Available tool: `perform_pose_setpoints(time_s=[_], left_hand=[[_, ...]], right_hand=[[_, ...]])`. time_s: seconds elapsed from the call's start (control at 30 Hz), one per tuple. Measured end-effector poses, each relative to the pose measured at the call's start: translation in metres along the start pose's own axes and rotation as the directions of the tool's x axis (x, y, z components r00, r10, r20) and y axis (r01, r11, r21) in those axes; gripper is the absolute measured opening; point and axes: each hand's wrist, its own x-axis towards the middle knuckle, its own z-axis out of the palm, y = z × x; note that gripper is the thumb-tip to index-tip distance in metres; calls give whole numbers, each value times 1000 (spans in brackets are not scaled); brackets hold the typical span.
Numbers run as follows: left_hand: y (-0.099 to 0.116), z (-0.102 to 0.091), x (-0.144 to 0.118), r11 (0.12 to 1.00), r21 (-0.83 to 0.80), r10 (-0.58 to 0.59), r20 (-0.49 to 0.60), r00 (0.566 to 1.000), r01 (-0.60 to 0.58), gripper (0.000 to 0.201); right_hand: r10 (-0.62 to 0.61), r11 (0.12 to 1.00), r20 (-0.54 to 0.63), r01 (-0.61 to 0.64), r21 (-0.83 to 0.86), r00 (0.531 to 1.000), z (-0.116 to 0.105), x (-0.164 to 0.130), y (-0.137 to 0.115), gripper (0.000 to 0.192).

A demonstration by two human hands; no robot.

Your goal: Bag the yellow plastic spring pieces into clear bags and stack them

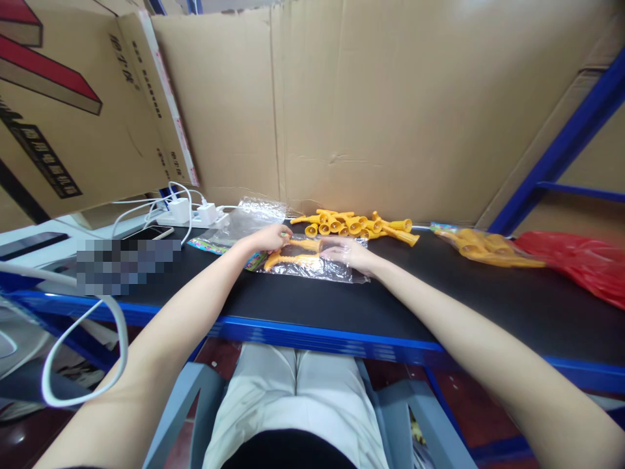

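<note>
My left hand pinches the left end of a clear plastic bag lying on the black shelf top. Inside the bag lie two orange toy trumpets. My right hand rests flat on the bag's right part, fingers spread, pressing it down. A loose pile of the same orange trumpets sits just behind my hands. More clear bags with coloured header cards lie to the left of my left hand.
Filled bags of orange trumpets and a red plastic bag lie at the right. White chargers and cables and a phone sit at the left. Cardboard walls stand behind; a blue rack post rises right.
</note>
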Motion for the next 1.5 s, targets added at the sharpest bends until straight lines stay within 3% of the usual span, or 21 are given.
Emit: perform_pose_setpoints(time_s=[0.2,0.33,0.5,0.7,1.07,1.33,1.5], left_hand=[[8,-2,-4,993,-113,-5,-156,988,-13,34],[5,1,1,992,-121,11,-149,989,-30,30],[-6,6,10,994,-102,29,-118,993,-41,27],[-4,6,9,994,-105,6,-96,995,-17,27],[7,7,6,996,40,87,-144,986,-82,29],[14,11,3,988,-10,150,-125,981,-152,25],[12,14,3,983,-107,135,-123,983,-148,24]], right_hand=[[-19,999,-26,20,38,999,4,4,8,36],[-32,999,-139,27,-36,990,5,5,7,33],[-132,976,36,136,-169,991,0,2,-3,23],[-257,911,216,311,-271,942,-1,1,-9,24],[-230,928,249,289,-234,941,2,2,-9,26],[-227,933,255,285,-219,940,5,2,-10,22],[-327,909,285,383,-167,901,7,5,-5,21]])
